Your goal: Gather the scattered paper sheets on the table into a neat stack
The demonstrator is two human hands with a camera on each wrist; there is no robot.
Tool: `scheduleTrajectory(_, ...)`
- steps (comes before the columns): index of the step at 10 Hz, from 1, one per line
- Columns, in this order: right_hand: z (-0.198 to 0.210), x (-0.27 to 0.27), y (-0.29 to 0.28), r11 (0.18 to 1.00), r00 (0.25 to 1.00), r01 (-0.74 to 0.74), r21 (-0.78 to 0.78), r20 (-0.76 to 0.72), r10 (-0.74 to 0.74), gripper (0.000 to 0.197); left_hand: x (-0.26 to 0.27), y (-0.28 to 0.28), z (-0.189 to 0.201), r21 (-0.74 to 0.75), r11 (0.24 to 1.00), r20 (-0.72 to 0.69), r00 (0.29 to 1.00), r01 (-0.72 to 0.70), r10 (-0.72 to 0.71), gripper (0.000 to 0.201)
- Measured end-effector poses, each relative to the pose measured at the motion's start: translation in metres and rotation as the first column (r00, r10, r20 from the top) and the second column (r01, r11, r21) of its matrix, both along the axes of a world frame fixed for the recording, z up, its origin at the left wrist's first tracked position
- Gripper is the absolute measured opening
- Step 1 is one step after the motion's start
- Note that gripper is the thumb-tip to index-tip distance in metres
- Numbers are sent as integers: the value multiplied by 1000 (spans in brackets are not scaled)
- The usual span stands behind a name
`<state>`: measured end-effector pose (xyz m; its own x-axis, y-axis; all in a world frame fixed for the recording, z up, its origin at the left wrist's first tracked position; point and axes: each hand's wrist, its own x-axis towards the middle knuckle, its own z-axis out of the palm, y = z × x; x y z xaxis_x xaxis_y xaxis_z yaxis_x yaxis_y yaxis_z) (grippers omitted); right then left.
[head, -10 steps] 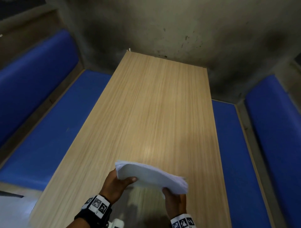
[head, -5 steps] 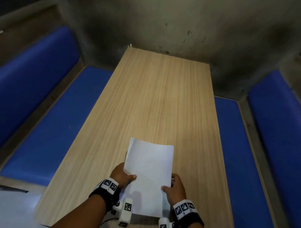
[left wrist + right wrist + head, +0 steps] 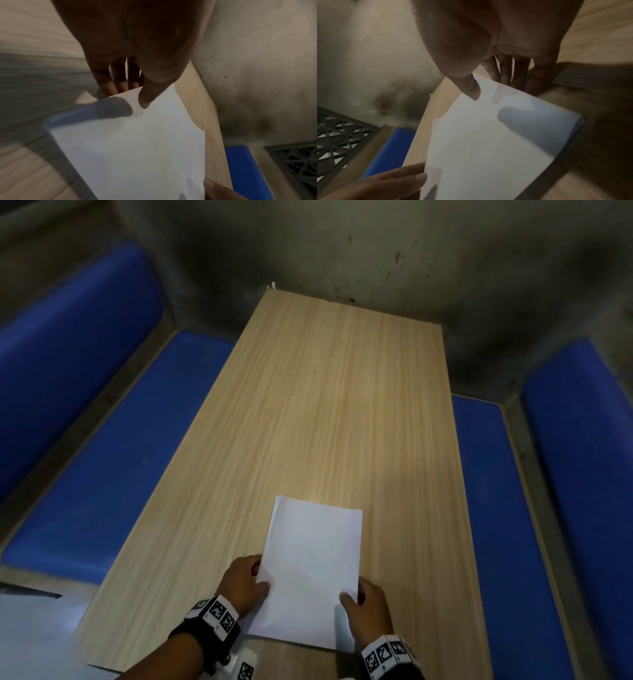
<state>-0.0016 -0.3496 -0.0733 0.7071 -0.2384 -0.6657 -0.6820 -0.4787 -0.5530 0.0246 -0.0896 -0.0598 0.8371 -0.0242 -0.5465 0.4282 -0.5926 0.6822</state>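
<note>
Benches: blue padded seat point(image 3: 113, 460) along the left of the wooden table point(image 3: 329, 412), a second blue seat point(image 3: 486, 508) along the right; stained grey wall point(image 3: 376, 251) at the far end. Left hand point(image 3: 244, 580) pinches the paper stack point(image 3: 313, 570) at its left edge, thumb on top, fingers under the sheets and close together. Stack lies at the near end of the table, edges aligned. Right hand point(image 3: 368, 607) pinches the right edge the same way. Metal lattice grille point(image 3: 298, 162) beyond the right bench. Nothing obstructs the far tabletop.
</note>
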Motion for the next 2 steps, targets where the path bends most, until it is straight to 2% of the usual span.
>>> scheduleTrajectory(1, 5, 2, -1, 999, 1000, -3, 51, 18, 2, 40, 3, 3, -4, -91, 996, 25, 1000, 6, -4, 36)
scheduleTrajectory(2, 10, 5, -6, 998, 1000, 3, 59, -11, -2, 43, 2, 8, -12, -171, 984, -19, 998, -55, 53, 34)
